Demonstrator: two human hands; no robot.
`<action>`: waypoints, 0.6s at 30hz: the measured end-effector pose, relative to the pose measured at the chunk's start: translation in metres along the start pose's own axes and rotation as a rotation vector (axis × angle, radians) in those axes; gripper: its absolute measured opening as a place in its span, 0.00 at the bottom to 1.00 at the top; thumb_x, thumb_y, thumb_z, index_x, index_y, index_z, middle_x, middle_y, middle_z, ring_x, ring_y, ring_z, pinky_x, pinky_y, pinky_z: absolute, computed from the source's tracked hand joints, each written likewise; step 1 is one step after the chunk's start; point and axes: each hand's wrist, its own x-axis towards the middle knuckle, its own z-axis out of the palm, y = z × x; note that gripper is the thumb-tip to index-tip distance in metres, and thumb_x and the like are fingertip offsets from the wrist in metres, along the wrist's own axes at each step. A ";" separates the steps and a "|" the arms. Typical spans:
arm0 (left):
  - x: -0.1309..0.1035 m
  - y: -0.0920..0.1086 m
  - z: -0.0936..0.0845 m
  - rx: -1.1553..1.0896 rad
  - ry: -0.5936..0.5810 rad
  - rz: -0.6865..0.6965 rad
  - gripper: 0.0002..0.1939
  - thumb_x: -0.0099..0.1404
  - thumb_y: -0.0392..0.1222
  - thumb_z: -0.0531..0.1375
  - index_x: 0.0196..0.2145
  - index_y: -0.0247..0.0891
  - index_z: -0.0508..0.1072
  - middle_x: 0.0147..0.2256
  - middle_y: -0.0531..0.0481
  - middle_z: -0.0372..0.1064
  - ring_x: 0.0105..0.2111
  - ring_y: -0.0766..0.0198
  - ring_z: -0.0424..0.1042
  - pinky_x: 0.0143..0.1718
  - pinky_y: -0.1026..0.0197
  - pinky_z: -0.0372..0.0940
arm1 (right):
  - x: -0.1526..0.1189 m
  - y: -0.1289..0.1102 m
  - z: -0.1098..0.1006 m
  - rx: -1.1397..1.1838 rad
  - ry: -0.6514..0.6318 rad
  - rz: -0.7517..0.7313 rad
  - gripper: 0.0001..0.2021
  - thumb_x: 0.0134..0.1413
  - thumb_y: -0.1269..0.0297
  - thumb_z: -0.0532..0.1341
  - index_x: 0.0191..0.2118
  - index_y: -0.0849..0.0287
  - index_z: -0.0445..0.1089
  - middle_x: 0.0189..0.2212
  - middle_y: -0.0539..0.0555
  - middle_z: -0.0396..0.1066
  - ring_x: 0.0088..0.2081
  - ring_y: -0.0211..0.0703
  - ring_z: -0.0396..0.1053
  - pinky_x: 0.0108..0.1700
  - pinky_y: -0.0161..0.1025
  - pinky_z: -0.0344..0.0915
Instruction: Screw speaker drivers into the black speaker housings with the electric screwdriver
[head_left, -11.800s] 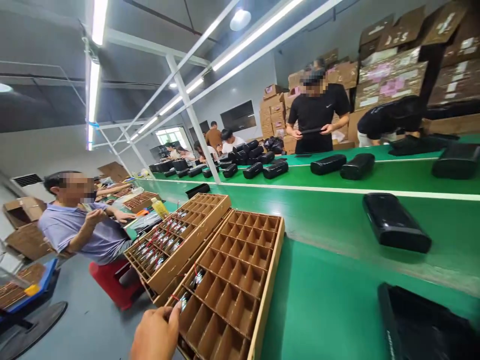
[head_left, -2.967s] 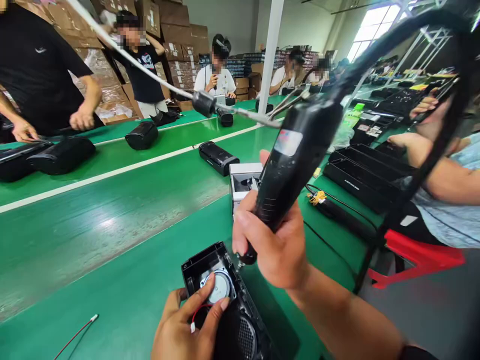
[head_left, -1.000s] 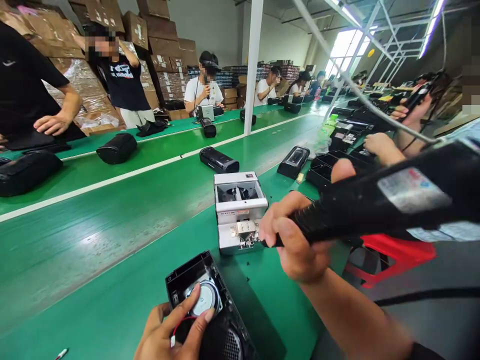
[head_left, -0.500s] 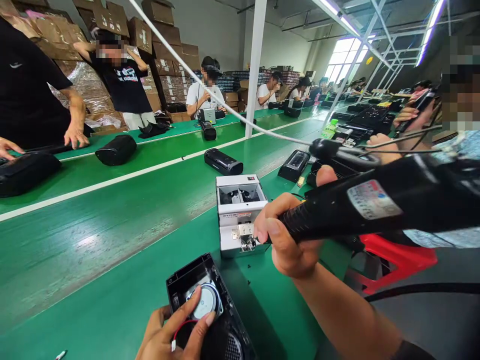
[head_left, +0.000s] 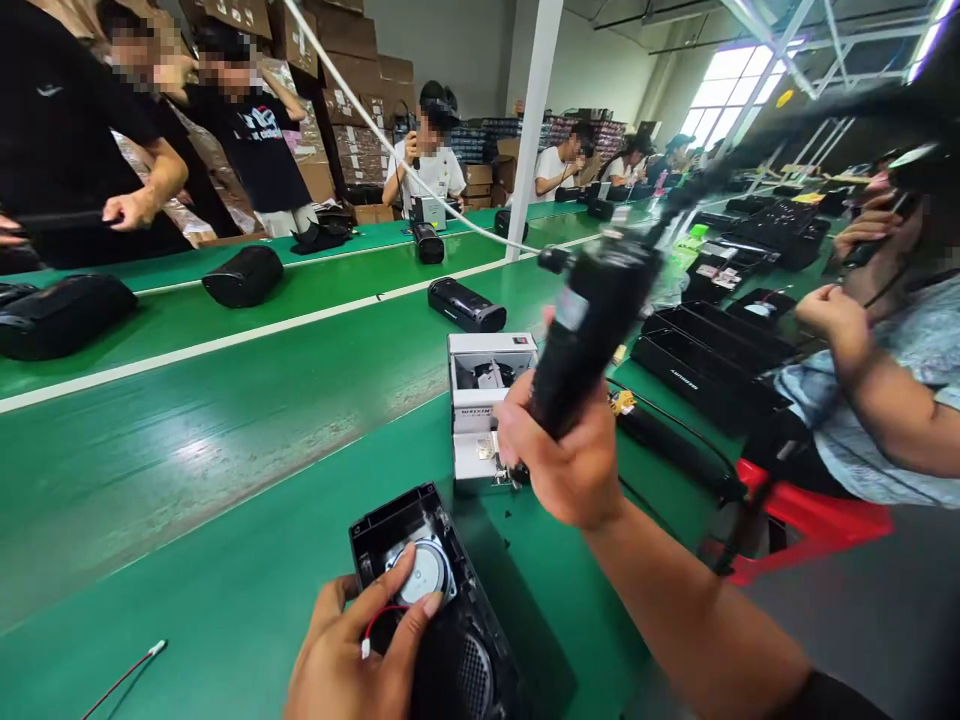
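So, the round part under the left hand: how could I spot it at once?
On the green table, find the open black casing at bottom centre. In its far half sits a silvery disc, touched by the left hand. The mesh circle nearer the camera is dark; the disc is pale and solid-faced.

Shows as green tabletop (head_left: 247, 590); bears open black housing (head_left: 456, 625) toward near edge, white machine (head_left: 471, 397) by far edge, wire lead (head_left: 152, 652) left of housing, black shells (head_left: 705, 370) along right edge, tiny dark bits (head_left: 508, 514) beside machine.

Speaker (head_left: 424, 572) in casing (head_left: 394, 510), machine (head_left: 478, 398) behind on table (head_left: 247, 560), wire (head_left: 120, 684) left.
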 end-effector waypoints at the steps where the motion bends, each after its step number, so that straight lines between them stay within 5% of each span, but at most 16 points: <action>1: -0.001 0.001 0.000 -0.012 -0.013 0.003 0.27 0.59 0.68 0.61 0.51 0.55 0.82 0.45 0.47 0.69 0.37 0.54 0.75 0.44 0.46 0.72 | -0.001 -0.005 0.001 0.028 -0.045 0.076 0.14 0.58 0.71 0.67 0.42 0.51 0.61 0.24 0.40 0.66 0.17 0.33 0.63 0.19 0.33 0.64; 4: -0.004 0.002 -0.001 -0.001 -0.040 0.026 0.26 0.63 0.64 0.60 0.53 0.53 0.81 0.44 0.46 0.68 0.36 0.55 0.75 0.42 0.47 0.73 | -0.018 -0.027 0.004 0.164 -0.135 0.158 0.11 0.63 0.70 0.65 0.45 0.51 0.64 0.23 0.40 0.64 0.17 0.32 0.62 0.18 0.31 0.63; 9: -0.005 0.006 -0.002 0.052 -0.104 -0.012 0.25 0.65 0.60 0.58 0.56 0.56 0.78 0.47 0.47 0.67 0.35 0.57 0.75 0.43 0.48 0.72 | -0.061 -0.050 0.016 0.261 -0.080 -0.018 0.13 0.69 0.65 0.64 0.53 0.40 0.65 0.26 0.43 0.63 0.18 0.35 0.61 0.18 0.35 0.66; 12: -0.005 0.015 -0.003 0.080 -0.117 -0.064 0.27 0.63 0.60 0.57 0.56 0.53 0.79 0.45 0.47 0.66 0.32 0.59 0.73 0.42 0.48 0.71 | -0.077 -0.040 0.021 0.173 -0.124 -0.021 0.02 0.69 0.62 0.63 0.43 0.47 0.69 0.23 0.45 0.60 0.18 0.38 0.62 0.17 0.38 0.65; 18: -0.004 0.025 -0.004 0.114 -0.116 -0.113 0.28 0.61 0.59 0.57 0.56 0.52 0.79 0.40 0.47 0.65 0.34 0.56 0.73 0.44 0.47 0.69 | -0.089 -0.010 0.023 0.147 -0.125 -0.011 0.05 0.68 0.61 0.61 0.38 0.52 0.69 0.23 0.46 0.59 0.20 0.38 0.62 0.20 0.39 0.67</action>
